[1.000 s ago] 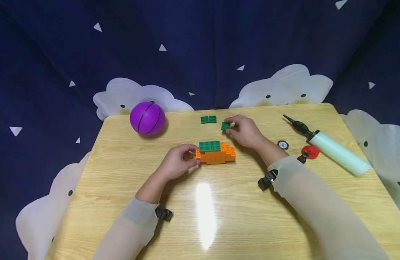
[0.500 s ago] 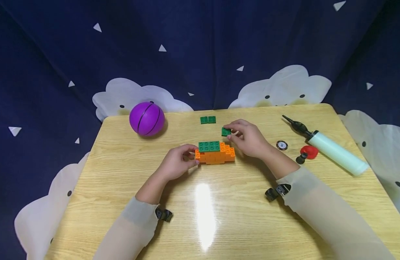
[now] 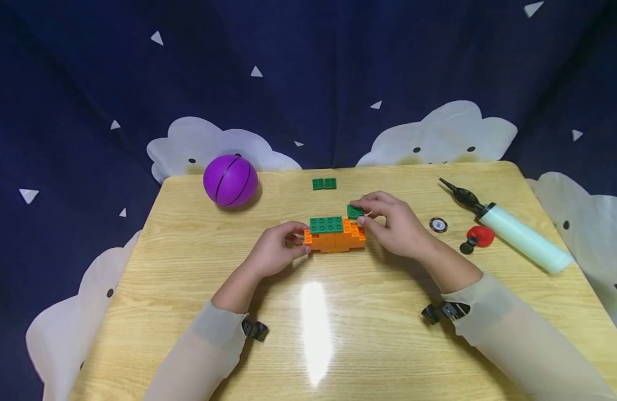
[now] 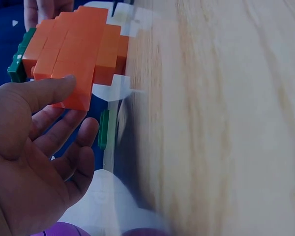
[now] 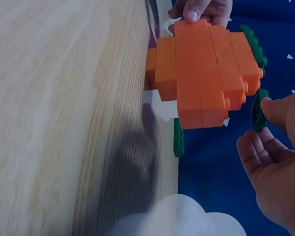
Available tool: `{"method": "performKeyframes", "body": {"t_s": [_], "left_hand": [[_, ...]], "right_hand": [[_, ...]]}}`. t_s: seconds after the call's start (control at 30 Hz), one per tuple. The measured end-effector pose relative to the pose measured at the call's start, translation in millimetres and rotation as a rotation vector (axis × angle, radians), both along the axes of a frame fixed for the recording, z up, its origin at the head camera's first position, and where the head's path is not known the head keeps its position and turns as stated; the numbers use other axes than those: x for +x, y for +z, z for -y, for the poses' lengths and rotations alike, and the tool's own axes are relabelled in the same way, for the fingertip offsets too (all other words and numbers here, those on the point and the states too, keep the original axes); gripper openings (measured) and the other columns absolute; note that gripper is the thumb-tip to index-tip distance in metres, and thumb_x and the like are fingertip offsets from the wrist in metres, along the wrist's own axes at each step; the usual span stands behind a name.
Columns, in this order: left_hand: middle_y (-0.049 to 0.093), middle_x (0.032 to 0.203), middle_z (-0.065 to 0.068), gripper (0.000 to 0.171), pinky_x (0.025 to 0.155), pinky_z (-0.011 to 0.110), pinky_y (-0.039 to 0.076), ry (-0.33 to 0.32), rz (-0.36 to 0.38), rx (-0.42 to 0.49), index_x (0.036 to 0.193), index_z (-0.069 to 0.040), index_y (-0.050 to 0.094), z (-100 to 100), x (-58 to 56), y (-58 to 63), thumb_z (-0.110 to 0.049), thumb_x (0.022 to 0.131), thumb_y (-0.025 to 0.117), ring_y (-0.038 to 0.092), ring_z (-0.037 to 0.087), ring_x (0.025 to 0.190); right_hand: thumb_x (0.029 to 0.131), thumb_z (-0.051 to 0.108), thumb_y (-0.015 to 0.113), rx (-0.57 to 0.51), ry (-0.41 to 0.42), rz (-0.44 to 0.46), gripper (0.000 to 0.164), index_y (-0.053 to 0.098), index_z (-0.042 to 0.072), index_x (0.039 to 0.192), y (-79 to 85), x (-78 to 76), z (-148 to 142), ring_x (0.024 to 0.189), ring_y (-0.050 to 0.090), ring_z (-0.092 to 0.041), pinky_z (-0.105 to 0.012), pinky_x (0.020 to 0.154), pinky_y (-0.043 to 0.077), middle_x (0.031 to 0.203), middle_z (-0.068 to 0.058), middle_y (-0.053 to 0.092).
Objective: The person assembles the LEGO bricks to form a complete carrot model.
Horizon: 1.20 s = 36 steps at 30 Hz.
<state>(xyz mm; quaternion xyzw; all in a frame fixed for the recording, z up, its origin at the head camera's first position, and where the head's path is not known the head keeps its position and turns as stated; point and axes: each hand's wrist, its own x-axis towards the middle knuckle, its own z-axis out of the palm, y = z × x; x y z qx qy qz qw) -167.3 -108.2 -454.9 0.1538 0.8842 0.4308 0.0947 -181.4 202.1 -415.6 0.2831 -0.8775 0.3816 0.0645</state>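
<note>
My left hand (image 3: 277, 249) pinches the left end of an orange block build (image 3: 333, 243), thumb on the near side and fingers behind. In the left wrist view the build's stepped orange blocks (image 4: 73, 46) show from the side. A green studded plate (image 3: 326, 225) covers the left and middle of its top; orange steps lead down at the right. Between thumb and fingertips my right hand (image 3: 396, 225) pinches a small green plate (image 3: 355, 212), slightly tilted, close over the build's right steps. In the right wrist view this green plate (image 5: 259, 110) stands apart from the orange studs.
Two small green plates (image 3: 324, 184) lie side by side near the table's (image 3: 228, 345) back edge. A purple ball (image 3: 231, 181) sits at the back left. To the right are a hand pump (image 3: 521, 236), a poker chip (image 3: 438, 225) and a red piece (image 3: 481, 236) beside a black knob (image 3: 467, 245).
My right hand has brought the small green plate toward me, from behind the orange build to just over its right steps. The left hand keeps its hold in the same place.
</note>
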Motion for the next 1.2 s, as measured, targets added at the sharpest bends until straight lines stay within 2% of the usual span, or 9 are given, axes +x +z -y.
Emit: {"method": "performKeyframes", "body": {"t_s": [0.3,0.43,0.57,0.73,1.0,1.2], "left_hand": [[0.071,0.121,-0.001,0.042,0.082,0.038,0.055,-0.003,-0.007,-0.006,0.132,-0.017,0.068,-1,0.3,1.3,-0.022,0.092,0.081,0.067,0.021,0.102],[0.070,0.120,0.000,0.041,0.082,0.038,0.055,-0.003,-0.004,-0.002,0.132,-0.017,0.068,-1,0.4,1.4,-0.022,0.093,0.080,0.067,0.021,0.101],[0.070,0.120,0.000,0.042,0.082,0.038,0.056,-0.005,-0.006,0.002,0.132,-0.017,0.068,-1,0.4,1.1,-0.023,0.093,0.080,0.067,0.020,0.101],[0.070,0.120,0.001,0.041,0.080,0.037,0.056,-0.010,-0.017,0.005,0.132,-0.017,0.068,-2,0.7,1.0,-0.022,0.093,0.080,0.067,0.020,0.100],[0.071,0.119,0.001,0.042,0.078,0.036,0.056,-0.001,-0.029,-0.009,0.132,-0.016,0.069,-3,0.1,1.5,-0.021,0.092,0.081,0.067,0.018,0.098],[0.072,0.114,0.001,0.041,0.078,0.034,0.057,0.003,-0.055,-0.017,0.129,-0.015,0.071,-6,-1.1,2.4,-0.016,0.090,0.083,0.068,0.016,0.093]], "right_hand": [[0.101,0.015,0.070,0.006,0.029,-0.014,0.034,0.070,0.014,0.135,4.1,11.4,2,0.097,0.065,-0.017,-0.042,0.074,0.056,0.127,-0.003,0.063],[0.100,0.014,0.071,0.019,0.041,-0.027,0.034,0.071,0.013,0.134,5.3,14.3,4,0.096,0.065,-0.018,-0.037,0.076,0.056,0.127,-0.005,0.064],[0.101,0.014,0.070,0.029,0.057,-0.019,0.034,0.070,0.012,0.134,7.0,17.1,7,0.099,0.065,-0.020,-0.040,0.078,0.056,0.128,-0.006,0.063],[0.101,0.014,0.070,0.046,0.057,-0.010,0.033,0.071,0.012,0.134,8.6,18.9,9,0.101,0.065,-0.021,-0.043,0.081,0.057,0.129,-0.006,0.062],[0.100,0.011,0.070,0.072,0.058,-0.021,0.033,0.071,0.012,0.133,9.2,19.8,10,0.094,0.061,-0.014,-0.037,0.078,0.056,0.129,-0.005,0.061],[0.099,0.009,0.070,0.066,0.072,-0.036,0.032,0.072,0.010,0.130,9.4,18.2,11,0.095,0.063,-0.018,-0.040,0.079,0.057,0.125,-0.006,0.061]]}}
